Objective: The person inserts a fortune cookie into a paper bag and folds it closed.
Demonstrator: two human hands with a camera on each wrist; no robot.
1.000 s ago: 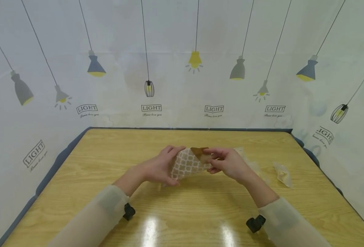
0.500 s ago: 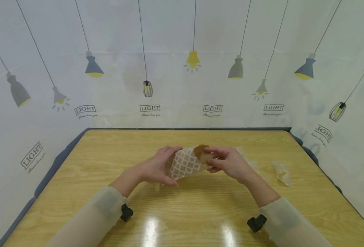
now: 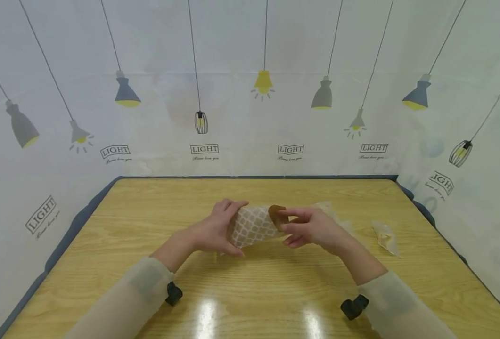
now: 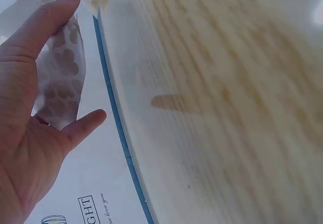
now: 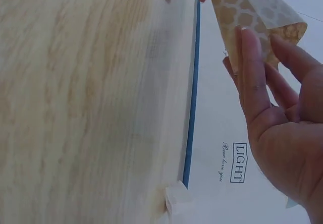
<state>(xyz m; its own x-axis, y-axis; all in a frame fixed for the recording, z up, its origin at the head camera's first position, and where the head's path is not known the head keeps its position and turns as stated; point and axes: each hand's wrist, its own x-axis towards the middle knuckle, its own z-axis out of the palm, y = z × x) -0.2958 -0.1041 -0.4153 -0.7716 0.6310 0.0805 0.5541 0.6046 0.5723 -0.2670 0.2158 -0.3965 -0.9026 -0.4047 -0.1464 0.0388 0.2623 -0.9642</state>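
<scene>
A tan paper sheet with a white lattice pattern [image 3: 254, 227], folded into a packet, is held up between both hands over the table. My left hand [image 3: 209, 231] grips its left end, thumb along the near side and fingers behind the far edge. At the right end, a plain brown flap [image 3: 277, 215] is pinched between the thumb and fingers of my right hand [image 3: 311, 230]. The right wrist view shows the packet [image 5: 237, 4] tapering, its corner folded over by my right fingertips. In the left wrist view the packet's patterned side [image 4: 64, 62] lies behind my left thumb; its inside is hidden.
On the wooden table [image 3: 250, 287], a crumpled clear wrapper [image 3: 386, 238] lies at the right. More pale, see-through wrapping [image 3: 327, 206] sits behind my right hand, partly covered by it. A lamp-printed cloth [image 3: 241, 108] surrounds the table's back and sides.
The patterned side has turned a little, and the brown flap now shows as a narrower, rounded piece. My right fingers have shifted slightly down along it. My left hand keeps its grip.
</scene>
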